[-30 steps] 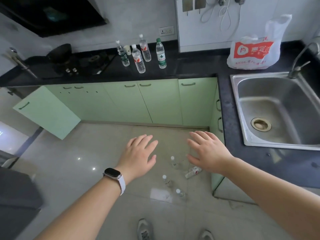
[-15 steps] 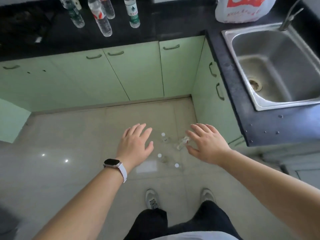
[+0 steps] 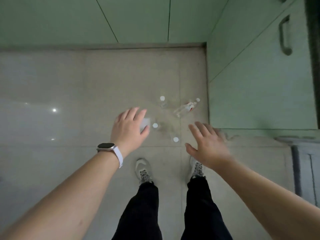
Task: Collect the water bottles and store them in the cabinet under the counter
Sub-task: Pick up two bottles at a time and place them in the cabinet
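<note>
Four small clear water bottles on the tiled floor, just ahead of the feet and close to the corner of the green cabinets. Three standing upright, seen from above as white caps: far upright bottle, middle upright bottle, near upright bottle. One lying on its side with a red label, the fallen bottle, cap pointing toward the cabinet. Left hand spread flat, fingers apart, hovering just beside the middle upright bottle, holding nothing; pale watch on that wrist. Right hand likewise wide open and empty, hovering near the near upright bottle. Neither grip closed on anything yet. Likely thin, transparent plastic: light if empty, moderately weighty if full, though fill level impossible to tell from above. Walls probably soft enough to dent and crackle under a hard squeeze, and smooth enough to slip. Best taken around the body just below the shoulder, or pinched at the stiff neck under the cap for carrying several at once. Upright ones top-heavy and easy to knock over with a careless reach; fallen one prone to rolling, so better pinned from above before closing around its middle near the label.
</note>
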### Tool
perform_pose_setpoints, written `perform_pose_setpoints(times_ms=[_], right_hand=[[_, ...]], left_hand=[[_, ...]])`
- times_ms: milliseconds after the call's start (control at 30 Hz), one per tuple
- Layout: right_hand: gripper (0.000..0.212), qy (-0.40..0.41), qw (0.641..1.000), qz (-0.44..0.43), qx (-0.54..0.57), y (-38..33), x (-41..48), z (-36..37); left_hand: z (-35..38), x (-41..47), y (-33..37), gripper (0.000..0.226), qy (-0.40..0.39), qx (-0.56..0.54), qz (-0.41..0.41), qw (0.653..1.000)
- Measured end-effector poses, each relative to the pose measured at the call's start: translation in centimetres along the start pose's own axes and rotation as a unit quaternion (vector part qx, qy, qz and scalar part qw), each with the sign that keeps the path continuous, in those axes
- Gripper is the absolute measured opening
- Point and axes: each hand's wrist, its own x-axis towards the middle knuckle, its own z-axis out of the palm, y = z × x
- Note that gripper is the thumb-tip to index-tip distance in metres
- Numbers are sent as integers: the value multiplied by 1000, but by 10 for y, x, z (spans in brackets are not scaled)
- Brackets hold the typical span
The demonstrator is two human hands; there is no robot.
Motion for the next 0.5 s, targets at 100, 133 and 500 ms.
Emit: perform_pose_setpoints(times_ms=[100,133,500], right_hand=[[66,-35,999,7,-10,18,25,49],[69,-46,999,7,-14,24,33,66],[84,-157,983,55,76,66,94,255]], left_hand=[[59,13,-5,56,-21,-5,-6,1000],[80,17,-8,56,-30,-5,-11,999],[295,39,-45,77,-113,-199,-241,943]])
